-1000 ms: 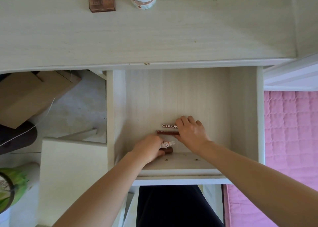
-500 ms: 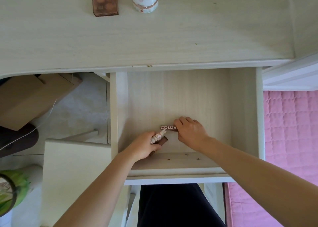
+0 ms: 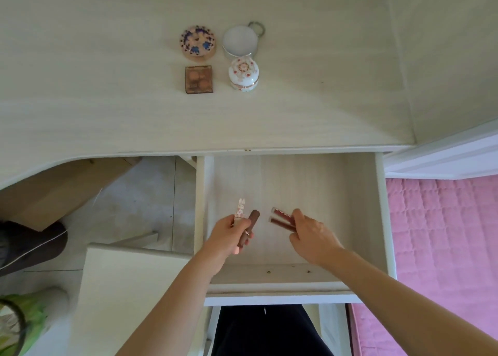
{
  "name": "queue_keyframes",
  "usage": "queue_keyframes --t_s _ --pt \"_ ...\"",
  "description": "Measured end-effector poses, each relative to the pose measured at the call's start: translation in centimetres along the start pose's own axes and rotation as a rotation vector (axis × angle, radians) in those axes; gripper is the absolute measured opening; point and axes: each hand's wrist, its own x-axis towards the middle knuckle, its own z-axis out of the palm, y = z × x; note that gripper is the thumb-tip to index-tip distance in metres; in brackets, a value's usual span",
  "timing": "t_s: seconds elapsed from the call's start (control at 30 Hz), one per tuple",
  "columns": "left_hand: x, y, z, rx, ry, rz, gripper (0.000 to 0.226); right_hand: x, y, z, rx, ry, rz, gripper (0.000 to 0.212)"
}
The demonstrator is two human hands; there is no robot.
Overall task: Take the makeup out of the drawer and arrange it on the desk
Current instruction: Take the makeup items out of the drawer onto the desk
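Worktop (image 3: 107, 99): pale wood grain, fills upper half of frame; pink bed (image 3: 444, 234) at right edge, floor and box at left.
Drawer (image 3: 381, 221): pulled open, centre of frame, below worktop edge; floor of it looks bare apart from what both hands carry.
Already out: four pieces in a two-by-two block, upper centre. Round tin (image 3: 198, 44) with blue pattern, upper left of block; white compact (image 3: 239, 40) with ring, upper right; brown palette (image 3: 199, 79), lower left; flowered jar (image 3: 244, 75), lower right, just beside compact.
Left hand (image 3: 229, 237): over drawer, left of centre. Grip curled tight round two things: brown tube (image 3: 249, 227), tilted, top end up and right; rabbit stick (image 3: 240, 208), poking up past knuckles.
Right hand (image 3: 312, 238): over drawer, right of centre. Grip pinched, fingertips pressed on ends of two slim tubes (image 3: 280, 219), one lettered, one plain dark red, side by side, pointing left.
Gap: hands near each other, not touching; whether lifted clear of drawer floor, cannot tell for sure.
Progress: judged well past halfway. Four placed, four in hand, none seen left behind.
Left to do: carry both loads up to worktop, set beside block, likely shut drawer.
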Motion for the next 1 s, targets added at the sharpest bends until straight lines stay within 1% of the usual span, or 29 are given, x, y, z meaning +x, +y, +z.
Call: queue_keyframes --t_s 0.1,0.2,0.37,0.47,0.53,0.63,0.73,0.93,1.0 --pt "-1.8 1.3 -0.5 -0.134 0.023 -0.019 0.016 -1.4 -1.8 -1.6 0.128 0.002 0.009 0.014" --pt "-3.5 2.9 -1.0 -0.243 0.05 -0.011 0.017 -2.7 -4.0 -3.2 0.27 0.072 0.017 0.013" --pt "-6.1 5.7 -2.2 -0.309 0.036 0.064 0.017 -3.9 -7.1 -5.7 0.499 0.233 0.027 0.005" --pt "-7.2 7.2 -2.7 -0.324 0.007 0.135 0.022 -4.2 -8.5 -6.9 0.626 0.314 0.07 0.007" --pt "-7.8 8.1 -2.9 -0.318 0.02 0.164 0.025 -4.3 -9.3 -7.7 0.667 0.344 0.067 0.008" --pt "-8.1 9.5 -2.7 -0.312 0.043 0.205 0.021 -4.4 -9.9 -9.1 0.694 0.387 0.058 0.006" --pt "-8.0 11.2 -2.0 -0.297 0.047 0.237 0.019 -4.2 -10.0 -10.8 0.729 0.422 0.091 0.002" --pt "-6.9 15.6 -0.1 -0.251 0.022 0.288 0.017 -2.6 -9.3 -14.6 0.732 0.452 0.135 0.007" --pt "-6.2 17.3 0.7 -0.245 0.03 0.301 0.016 -1.7 -8.8 -16.2 0.797 0.452 0.146 0.01"
